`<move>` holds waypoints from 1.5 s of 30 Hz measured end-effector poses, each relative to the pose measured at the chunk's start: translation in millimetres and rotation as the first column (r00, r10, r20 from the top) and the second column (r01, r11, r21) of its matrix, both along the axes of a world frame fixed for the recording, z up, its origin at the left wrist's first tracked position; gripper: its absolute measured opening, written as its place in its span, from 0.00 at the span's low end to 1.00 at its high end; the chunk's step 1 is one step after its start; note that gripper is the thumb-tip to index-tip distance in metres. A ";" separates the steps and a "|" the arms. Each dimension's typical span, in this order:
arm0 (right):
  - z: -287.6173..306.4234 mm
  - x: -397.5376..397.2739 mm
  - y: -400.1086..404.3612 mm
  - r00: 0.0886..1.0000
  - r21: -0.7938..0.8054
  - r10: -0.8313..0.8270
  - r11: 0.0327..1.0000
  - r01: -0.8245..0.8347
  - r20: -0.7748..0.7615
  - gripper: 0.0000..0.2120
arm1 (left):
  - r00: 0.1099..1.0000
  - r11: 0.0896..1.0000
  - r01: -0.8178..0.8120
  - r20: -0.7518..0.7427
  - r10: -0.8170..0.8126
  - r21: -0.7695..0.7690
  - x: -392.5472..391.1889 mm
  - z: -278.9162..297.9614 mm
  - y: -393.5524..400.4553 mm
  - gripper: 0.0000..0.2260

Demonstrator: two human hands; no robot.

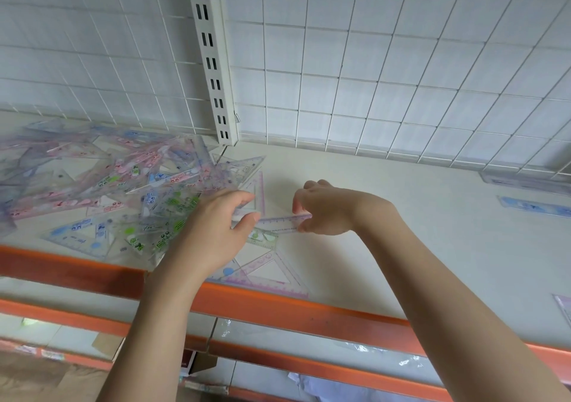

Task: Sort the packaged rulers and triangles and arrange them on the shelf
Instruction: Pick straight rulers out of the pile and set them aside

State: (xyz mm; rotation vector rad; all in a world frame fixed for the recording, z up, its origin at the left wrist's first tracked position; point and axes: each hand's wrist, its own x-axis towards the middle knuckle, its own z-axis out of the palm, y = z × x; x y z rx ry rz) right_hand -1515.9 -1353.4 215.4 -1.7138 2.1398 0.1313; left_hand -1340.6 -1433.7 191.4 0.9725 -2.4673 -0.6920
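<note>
Both forearms reach in from the bottom of the view, crossing the orange front rail (278, 306) of the shelf (401, 231). The left hand (213, 231) and the right hand (324, 210) hold a single clear ruler (282, 222) between them — purple-printed, level, lifted a little above the shelf surface. The left thumb and fingers pinch its left end; the right fingertips are curled round its right end. Both grips are closed on the ruler, neither hand loose.

An unsorted pile (102, 185) of packaged rulers and triangles lies on the left part of the shelf, overlapping at all angles, pink, blue and green prints mixed. A purple triangle (272, 275) lies flat just behind the rail, near the left wrist, and another, paler purple triangle (258, 191) lies beyond the left hand's fingers. At the far right, against the wire grid back (401, 77), two rulers (531, 194) lie apart from the pile; whether they are placed by kind cannot be confirmed.

Assessment: the step in hand is the extraction of one ruler from the pile edge — sorting is at an early stage, most stock undisturbed. The next move calls for carrying the ruler clear to the right, over the bare shelf surface, and laying it flat, parallel to the back. The slippery packaging beneath may shift if dragged.
</note>
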 end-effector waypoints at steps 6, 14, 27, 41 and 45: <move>-1.5 -3.0 1.4 0.999 0.026 -0.021 0.999 0.020 0.039 0.18 | 1.000 1.000 -0.003 0.005 0.003 0.000 2.0 1.1 -0.8 0.17; -2.3 -4.7 7.1 0.980 -0.039 -0.083 0.995 0.091 0.181 0.15 | 1.000 1.000 0.008 0.027 -0.007 -0.012 -1.5 3.9 -2.4 0.17; 14.2 -26.3 37.7 0.970 -0.143 -0.174 0.970 0.199 0.171 0.06 | 0.986 0.994 0.111 0.130 -0.108 -0.015 -3.2 12.5 -6.2 0.19; -7.1 -8.1 50.1 0.896 -0.360 -0.209 0.862 0.358 0.391 0.05 | 0.834 0.966 0.254 0.495 -0.245 0.050 0.4 17.2 -21.5 0.18; -12.6 -6.7 52.3 0.880 -0.391 -0.222 0.831 0.396 0.421 0.09 | 0.832 0.948 0.299 0.457 -0.314 0.107 1.7 15.1 -23.5 0.17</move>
